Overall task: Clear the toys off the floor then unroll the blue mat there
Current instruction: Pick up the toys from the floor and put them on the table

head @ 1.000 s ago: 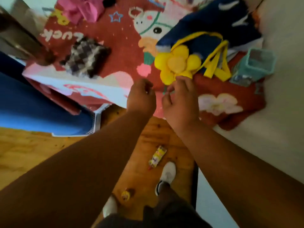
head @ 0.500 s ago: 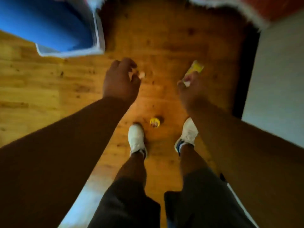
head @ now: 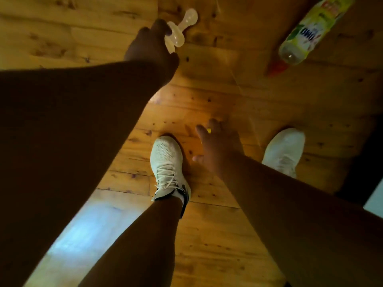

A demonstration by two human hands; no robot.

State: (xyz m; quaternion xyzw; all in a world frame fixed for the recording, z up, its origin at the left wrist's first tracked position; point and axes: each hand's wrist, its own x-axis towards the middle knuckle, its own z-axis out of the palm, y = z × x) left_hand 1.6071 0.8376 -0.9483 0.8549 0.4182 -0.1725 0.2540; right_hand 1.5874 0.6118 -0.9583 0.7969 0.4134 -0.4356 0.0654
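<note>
My left hand (head: 151, 46) is at the top of the view, its fingertips pinching the shield end of a translucent pacifier-like toy (head: 180, 30) just over the wooden floor (head: 207, 235). Between my two white shoes, my right hand (head: 219, 148) reaches down with fingers spread. It covers a small yellow toy (head: 209, 131), of which only a sliver shows between the fingers. Whether the hand touches the toy is hidden. The blue mat is out of view.
A clear bottle (head: 306, 32) with a yellow-green label and an orange cap lies on its side at the top right. My left shoe (head: 165, 162) and right shoe (head: 284, 150) stand either side of the right hand. A dark edge (head: 369, 162) runs along the right.
My view dropped from the bed to the floor. The left hand reached the pacifier toy and took hold of it. The right hand moved from near the bottle to over the yellow toy.
</note>
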